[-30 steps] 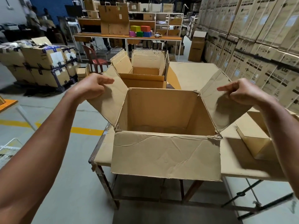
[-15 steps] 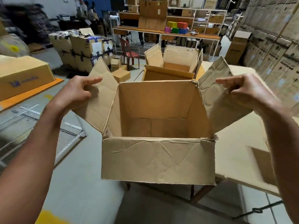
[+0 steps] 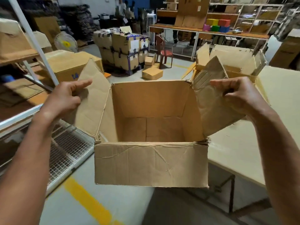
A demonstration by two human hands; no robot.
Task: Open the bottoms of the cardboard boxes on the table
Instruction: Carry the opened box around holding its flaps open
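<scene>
The left hand [image 3: 63, 99] gripped the left flap [image 3: 90, 101] of the cardboard box [image 3: 151, 163], index finger stretched along it. The right hand [image 3: 238, 96] curled round the right flap [image 3: 211, 111]. Between the 2 hands the box hung upright, mouth open toward the camera, its long axis running from hand to hand, its bottom flaps closed. The table [image 3: 240, 143] lay under the right hand, a second opened box [image 3: 232, 62] beyond it.
</scene>
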